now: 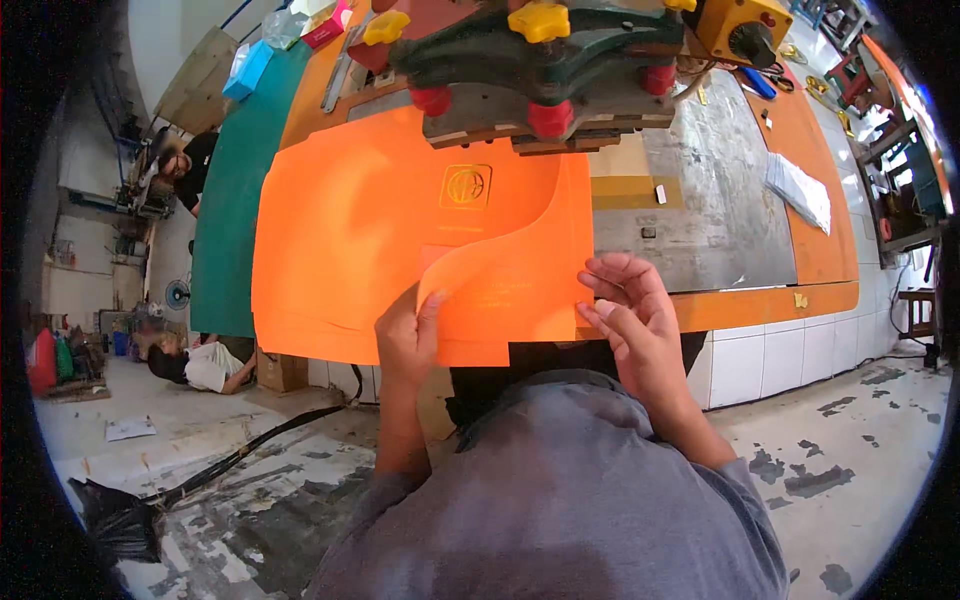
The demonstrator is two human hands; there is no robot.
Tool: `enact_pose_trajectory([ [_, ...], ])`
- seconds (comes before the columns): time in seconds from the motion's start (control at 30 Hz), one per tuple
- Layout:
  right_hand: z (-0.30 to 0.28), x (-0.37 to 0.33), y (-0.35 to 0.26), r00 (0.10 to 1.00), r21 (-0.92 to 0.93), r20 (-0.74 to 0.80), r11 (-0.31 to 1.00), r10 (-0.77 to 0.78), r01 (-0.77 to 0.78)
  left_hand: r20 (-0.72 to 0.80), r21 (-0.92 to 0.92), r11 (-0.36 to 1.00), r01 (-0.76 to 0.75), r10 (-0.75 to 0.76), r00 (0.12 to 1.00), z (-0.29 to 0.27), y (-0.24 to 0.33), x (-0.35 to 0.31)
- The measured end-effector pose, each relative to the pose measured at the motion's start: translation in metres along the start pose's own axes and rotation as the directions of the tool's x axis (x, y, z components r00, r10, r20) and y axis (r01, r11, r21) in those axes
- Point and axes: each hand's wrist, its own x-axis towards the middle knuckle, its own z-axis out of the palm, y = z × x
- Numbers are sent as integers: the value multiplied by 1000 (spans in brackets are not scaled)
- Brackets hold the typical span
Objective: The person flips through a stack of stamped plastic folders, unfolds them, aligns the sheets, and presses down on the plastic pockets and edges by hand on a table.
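Observation:
A stack of bright orange card sheets [330,240] lies at the table's front edge. The top sheet is curled up along a curving edge, and a gold square emblem [466,187] shows on the orange surface beyond the curl. My left hand [405,335] pinches that curled sheet at its near edge, thumb on top and fingers underneath. At the stack's right edge is my right hand [635,310], its fingers apart and slightly bent, the tips beside or just touching the orange edge. Nothing shows gripped in it.
Above the sheets hangs a dark green press head [610,55] with yellow star knobs and red knobs. A grey metal plate [720,220] lies to the right, with a plastic packet [800,192] beyond. Two people are at the left.

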Motion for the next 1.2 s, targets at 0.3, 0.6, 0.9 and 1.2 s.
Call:
enact_pose_trajectory([
  [0.3, 4, 12, 1, 995, 72, 12, 992, 102, -103, -224, 52, 997, 58, -45, 974, -18, -10, 16],
  [0.6, 15, 35, 7, 916, -36, 242, 947, 319, -320, -147, 274, 935, -225, 272, 951, -46, 24, 56],
  [0.9, 41, 62, -4, 930, 217, 331, 945, 163, -243, 286, 64, 974, -216, 190, 939, -23, 37, 41],
  [1.2, -8, 39, -28, 962, -31, 207, 984, 179, -177, -95, 225, 974, -36, 58, 994, -38, 9, 56],
])
